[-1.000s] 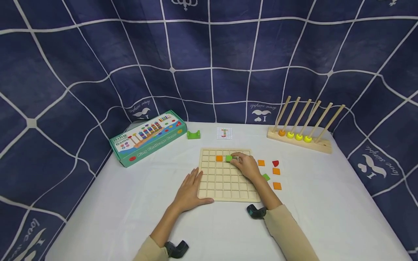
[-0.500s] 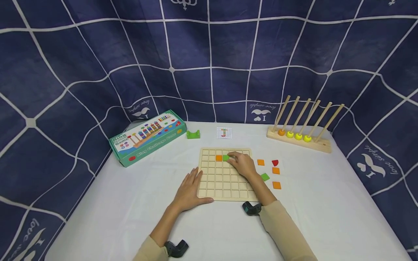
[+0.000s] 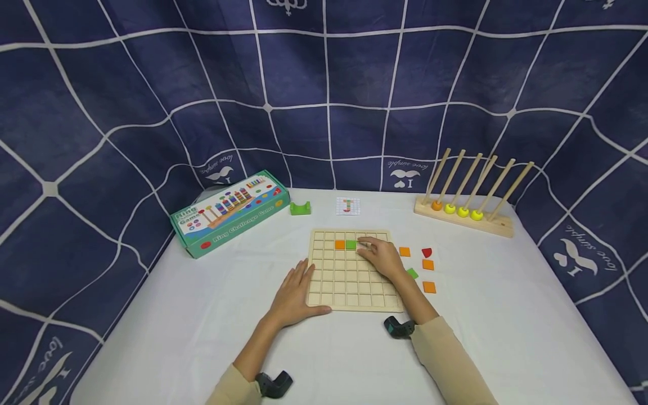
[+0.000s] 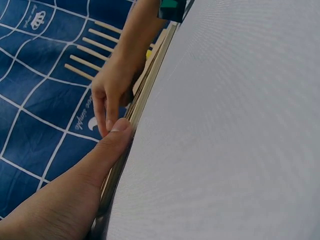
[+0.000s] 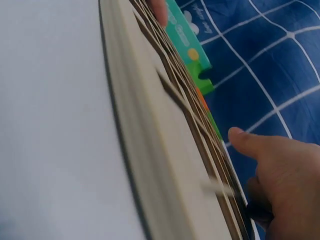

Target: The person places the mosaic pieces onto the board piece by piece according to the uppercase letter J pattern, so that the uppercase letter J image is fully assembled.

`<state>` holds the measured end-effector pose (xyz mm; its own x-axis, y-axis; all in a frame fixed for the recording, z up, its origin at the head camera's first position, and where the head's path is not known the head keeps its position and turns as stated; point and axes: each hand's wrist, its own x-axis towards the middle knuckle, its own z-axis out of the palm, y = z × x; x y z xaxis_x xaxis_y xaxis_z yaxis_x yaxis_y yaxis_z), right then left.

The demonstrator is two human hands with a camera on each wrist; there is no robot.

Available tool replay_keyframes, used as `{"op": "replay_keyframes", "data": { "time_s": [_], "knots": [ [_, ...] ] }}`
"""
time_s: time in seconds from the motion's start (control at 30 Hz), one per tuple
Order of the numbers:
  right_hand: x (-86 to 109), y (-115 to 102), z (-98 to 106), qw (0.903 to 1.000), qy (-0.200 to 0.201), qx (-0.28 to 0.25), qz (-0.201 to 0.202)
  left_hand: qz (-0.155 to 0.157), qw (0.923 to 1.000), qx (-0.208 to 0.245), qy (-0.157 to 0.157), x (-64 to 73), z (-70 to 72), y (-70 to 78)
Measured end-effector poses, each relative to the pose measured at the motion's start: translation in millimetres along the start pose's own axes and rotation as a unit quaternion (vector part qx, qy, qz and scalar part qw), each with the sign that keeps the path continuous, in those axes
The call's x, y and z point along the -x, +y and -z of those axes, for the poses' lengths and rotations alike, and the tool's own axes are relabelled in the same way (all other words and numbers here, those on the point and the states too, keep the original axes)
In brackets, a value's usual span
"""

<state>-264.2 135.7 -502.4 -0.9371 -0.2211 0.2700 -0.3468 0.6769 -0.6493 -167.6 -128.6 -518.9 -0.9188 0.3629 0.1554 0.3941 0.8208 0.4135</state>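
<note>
A wooden grid board (image 3: 344, 287) lies on the white table. In one of its upper rows an orange square tile (image 3: 340, 244) and a green square tile (image 3: 351, 244) sit side by side in neighbouring cells. My left hand (image 3: 293, 295) rests along the board's left edge, fingers spread, its thumb at the near edge; the left wrist view shows that thumb (image 4: 117, 132) against the board's side. Just right of the green tile, my right hand (image 3: 382, 259) hovers over the board with loosely bent fingers and nothing held. Its thumb (image 5: 245, 140) points outward in the right wrist view.
Right of the board lie several loose pieces, among them a red rounded piece (image 3: 427, 252) and a green tile (image 3: 412, 273). Behind stand a card with a letter J (image 3: 348, 206), a green block (image 3: 300, 208), a game box (image 3: 230, 214) and a wooden peg rack (image 3: 466, 225).
My right hand has brought the green tile left into the cell beside the orange one, let go of it, and drawn back slightly right. My left hand has stayed put.
</note>
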Motion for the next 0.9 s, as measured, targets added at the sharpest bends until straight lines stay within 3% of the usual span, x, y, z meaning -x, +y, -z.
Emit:
{"op": "replay_keyframes", "data": {
  "time_s": [0.17,0.6,0.9],
  "knots": [
    [9.0,13.2,15.7,0.9998,0.013,-0.014,0.005,-0.002,1.0,-0.009,0.0,0.2,1.2,-0.5],
    [32.4,50.0,66.0,0.9986,0.018,0.037,-0.032,0.0,1.0,-0.001,-0.006,-0.3,2.1,0.7],
    [40.9,65.4,76.7,0.9953,0.006,0.07,-0.067,-0.007,1.0,0.001,0.003,0.1,0.6,0.5]
  ]
}}
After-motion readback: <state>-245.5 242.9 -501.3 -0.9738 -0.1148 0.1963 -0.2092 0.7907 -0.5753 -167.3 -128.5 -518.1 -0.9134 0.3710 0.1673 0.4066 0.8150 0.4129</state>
